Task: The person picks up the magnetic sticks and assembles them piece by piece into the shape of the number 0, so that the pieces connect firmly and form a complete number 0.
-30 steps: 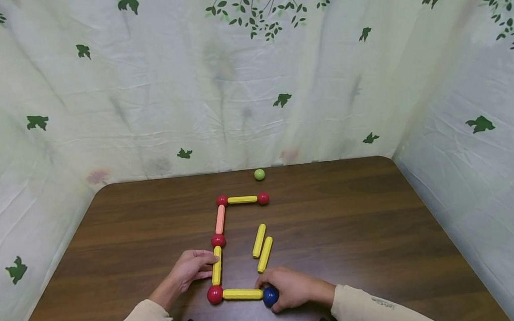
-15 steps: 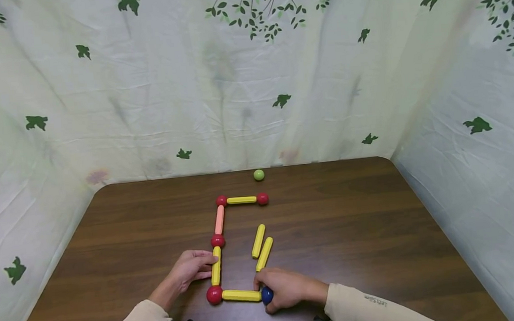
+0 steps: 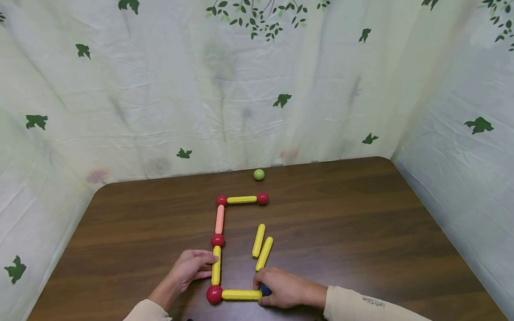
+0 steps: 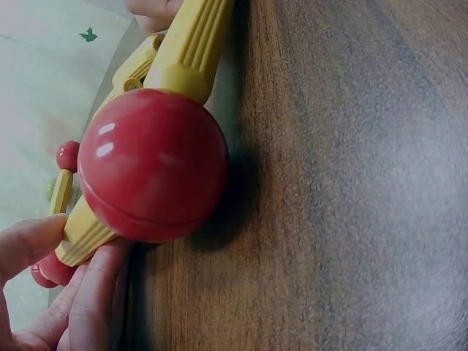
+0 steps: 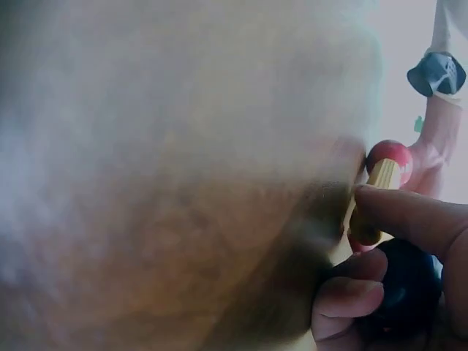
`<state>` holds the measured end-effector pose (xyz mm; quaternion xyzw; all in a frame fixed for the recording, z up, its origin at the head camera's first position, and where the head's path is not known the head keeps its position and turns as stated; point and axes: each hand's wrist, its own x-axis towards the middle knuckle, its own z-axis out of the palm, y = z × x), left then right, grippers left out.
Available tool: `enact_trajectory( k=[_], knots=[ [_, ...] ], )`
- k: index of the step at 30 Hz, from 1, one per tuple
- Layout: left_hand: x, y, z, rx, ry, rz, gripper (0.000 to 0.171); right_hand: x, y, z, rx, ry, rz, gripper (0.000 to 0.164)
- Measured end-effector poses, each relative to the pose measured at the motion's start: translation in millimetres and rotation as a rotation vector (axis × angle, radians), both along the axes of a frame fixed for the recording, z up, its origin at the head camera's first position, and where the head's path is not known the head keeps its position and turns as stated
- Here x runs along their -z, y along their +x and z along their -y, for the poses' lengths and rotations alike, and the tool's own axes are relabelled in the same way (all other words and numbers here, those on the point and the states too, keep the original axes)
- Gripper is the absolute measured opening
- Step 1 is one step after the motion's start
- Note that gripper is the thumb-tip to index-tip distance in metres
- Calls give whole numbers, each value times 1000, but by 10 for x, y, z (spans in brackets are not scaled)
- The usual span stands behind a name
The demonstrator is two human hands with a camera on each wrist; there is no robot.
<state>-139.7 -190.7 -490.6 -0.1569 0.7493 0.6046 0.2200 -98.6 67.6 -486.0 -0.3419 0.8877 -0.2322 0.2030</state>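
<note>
Magnetic-looking rods and balls form an angular chain on the table. My left hand (image 3: 190, 269) pinches the upright yellow rod (image 3: 216, 266) between thumb and fingers. That rod joins a red ball (image 3: 218, 240) above and a larger-looking red ball (image 4: 153, 164) at the near left corner. From this corner a yellow rod (image 3: 241, 295) runs right to a dark blue ball (image 3: 265, 290). My right hand (image 3: 286, 288) curls round the blue ball and covers most of it; one digit touches the rod's end in the right wrist view. Whether ball and rod touch is hidden.
Two loose yellow rods (image 3: 258, 241) lie just beyond the right hand. Farther back, a pink rod (image 3: 219, 219) and a yellow rod (image 3: 242, 200) continue the chain with red balls (image 3: 262, 198). A green ball (image 3: 259, 175) sits by the table's far edge.
My right hand has shifted slightly left with the blue ball, and its fingers now cover more of the ball. The left hand stays put on the upright yellow rod.
</note>
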Motion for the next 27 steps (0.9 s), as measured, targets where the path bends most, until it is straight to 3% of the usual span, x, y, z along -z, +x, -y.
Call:
enact_trajectory(
  k=[5,10,16,27],
  knots=[
    [-8,-2,-4,-4,-9,2,30,9,-15,-41,30,-102,80,13],
    [-5,-1,-8,-3,-5,0,30,48,-14,-71,60,-185,87,15],
    [4,0,-10,-2,-4,-4,30,90,-28,-81,54,-238,101,20],
    [21,-7,-22,-6,11,0,29,125,-66,-96,78,-339,224,25]
  ],
)
